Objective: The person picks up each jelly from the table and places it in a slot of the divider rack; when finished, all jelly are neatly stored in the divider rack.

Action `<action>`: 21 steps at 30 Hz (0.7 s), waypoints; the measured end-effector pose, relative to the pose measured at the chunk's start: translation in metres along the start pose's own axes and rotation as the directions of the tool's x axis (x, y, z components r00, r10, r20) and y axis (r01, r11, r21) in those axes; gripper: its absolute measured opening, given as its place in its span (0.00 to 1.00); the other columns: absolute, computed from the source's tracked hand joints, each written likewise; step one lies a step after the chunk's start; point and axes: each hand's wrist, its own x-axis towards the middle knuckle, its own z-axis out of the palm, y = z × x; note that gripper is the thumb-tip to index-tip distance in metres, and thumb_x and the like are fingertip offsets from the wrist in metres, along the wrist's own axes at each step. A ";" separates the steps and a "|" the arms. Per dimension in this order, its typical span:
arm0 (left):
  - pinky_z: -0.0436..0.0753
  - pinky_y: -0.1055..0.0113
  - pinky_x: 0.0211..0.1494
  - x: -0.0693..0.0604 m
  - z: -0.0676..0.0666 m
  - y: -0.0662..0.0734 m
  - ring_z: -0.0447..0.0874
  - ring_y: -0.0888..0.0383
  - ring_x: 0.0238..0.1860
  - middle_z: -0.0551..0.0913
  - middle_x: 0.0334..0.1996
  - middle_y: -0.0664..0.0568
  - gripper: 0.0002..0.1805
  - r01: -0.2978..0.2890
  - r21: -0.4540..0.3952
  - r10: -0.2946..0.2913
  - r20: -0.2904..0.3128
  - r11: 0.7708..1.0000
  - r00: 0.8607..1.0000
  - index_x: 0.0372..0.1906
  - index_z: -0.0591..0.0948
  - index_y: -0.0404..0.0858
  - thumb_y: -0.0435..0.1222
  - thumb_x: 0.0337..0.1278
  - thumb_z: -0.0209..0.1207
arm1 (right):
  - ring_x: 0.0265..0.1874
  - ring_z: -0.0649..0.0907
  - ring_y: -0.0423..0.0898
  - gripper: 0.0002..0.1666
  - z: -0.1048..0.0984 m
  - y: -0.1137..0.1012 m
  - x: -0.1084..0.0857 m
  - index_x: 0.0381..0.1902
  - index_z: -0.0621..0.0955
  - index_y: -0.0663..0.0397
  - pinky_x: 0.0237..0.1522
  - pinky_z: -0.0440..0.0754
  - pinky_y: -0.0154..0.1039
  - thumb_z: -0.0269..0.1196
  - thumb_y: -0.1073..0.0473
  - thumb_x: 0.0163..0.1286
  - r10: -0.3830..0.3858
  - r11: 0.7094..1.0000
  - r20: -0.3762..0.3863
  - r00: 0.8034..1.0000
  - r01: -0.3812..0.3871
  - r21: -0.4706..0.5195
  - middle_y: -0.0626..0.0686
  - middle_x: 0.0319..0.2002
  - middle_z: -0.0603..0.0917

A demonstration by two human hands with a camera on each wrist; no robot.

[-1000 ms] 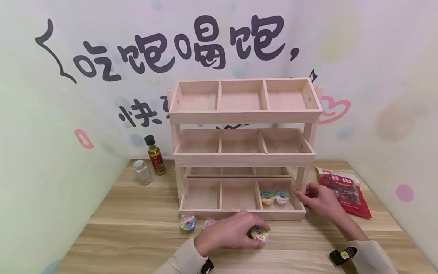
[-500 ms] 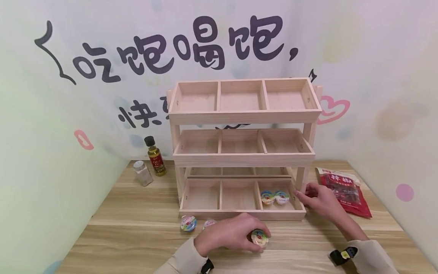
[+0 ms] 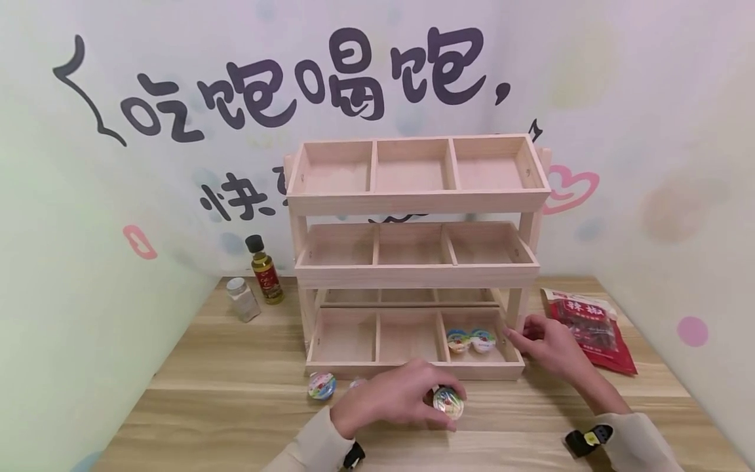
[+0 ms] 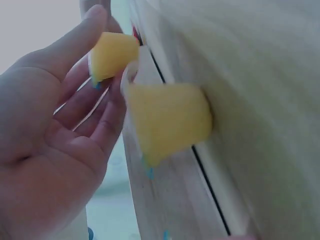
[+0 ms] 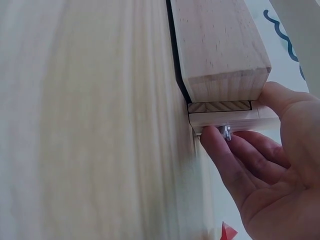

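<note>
My left hand [image 3: 401, 396] pinches a small jelly cup [image 3: 448, 402] between thumb and fingers, just in front of the rack's bottom tray. Its yellow body shows in the left wrist view, with a second yellow jelly cup [image 4: 170, 120] nearer the camera. To the left of that hand lies a jelly cup [image 3: 321, 385] with a colourful lid; another is mostly hidden behind the wrist. My right hand [image 3: 551, 344] grips the right end of the wooden rack's [image 3: 415, 372] bottom tray, beside a metal bolt [image 5: 225, 132]. Two jelly cups [image 3: 470, 341] sit in that tray's right compartment.
The three-tier rack has divided trays, including a top tray [image 3: 419, 203]. A red-labelled oil bottle [image 3: 267, 272] and a white-capped jar [image 3: 243, 300] stand at the back left. A red chilli packet [image 3: 590, 328] lies right of the rack, near my right hand.
My left hand stays nearly in place while the jelly cup in its fingers shifts and turns slightly. My right hand keeps its hold on the tray. The head view drifts a little.
</note>
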 end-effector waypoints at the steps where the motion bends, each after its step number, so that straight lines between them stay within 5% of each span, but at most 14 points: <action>1: 0.79 0.87 0.44 0.001 -0.001 -0.001 0.78 0.79 0.39 0.90 0.47 0.63 0.20 0.007 -0.001 -0.007 -0.012 1.000 1.000 0.57 0.87 0.45 0.47 0.65 0.75 | 0.39 0.83 0.47 0.25 0.000 0.000 0.000 0.50 0.85 0.58 0.32 0.81 0.34 0.70 0.40 0.76 0.000 1.000 0.000 1.000 0.000 -0.001 0.54 0.42 0.90; 4: 0.81 0.85 0.45 0.002 -0.009 -0.004 0.79 0.79 0.40 0.90 0.48 0.63 0.22 0.028 -0.006 -0.028 -0.047 1.000 0.998 0.57 0.87 0.45 0.50 0.63 0.75 | 0.39 0.83 0.47 0.25 -0.001 -0.001 -0.001 0.51 0.85 0.58 0.33 0.82 0.34 0.70 0.41 0.76 -0.005 1.000 0.003 1.000 0.005 0.000 0.54 0.42 0.90; 11: 0.87 0.80 0.47 0.005 -0.035 -0.011 0.86 0.74 0.48 0.91 0.54 0.56 0.22 0.055 -0.181 -0.077 -0.120 0.982 0.990 0.59 0.87 0.43 0.44 0.64 0.76 | 0.39 0.83 0.47 0.25 -0.002 0.000 0.000 0.50 0.85 0.58 0.33 0.82 0.34 0.71 0.41 0.76 -0.014 1.000 -0.002 1.000 0.014 0.002 0.54 0.42 0.90; 21: 0.85 0.74 0.56 0.009 -0.054 -0.022 0.85 0.72 0.49 0.90 0.58 0.58 0.19 0.107 -0.120 -0.126 -0.168 0.987 0.978 0.62 0.87 0.44 0.40 0.70 0.71 | 0.38 0.83 0.47 0.24 -0.001 0.002 0.001 0.50 0.85 0.58 0.32 0.81 0.34 0.71 0.42 0.76 -0.013 1.000 0.008 1.000 0.013 0.005 0.54 0.41 0.90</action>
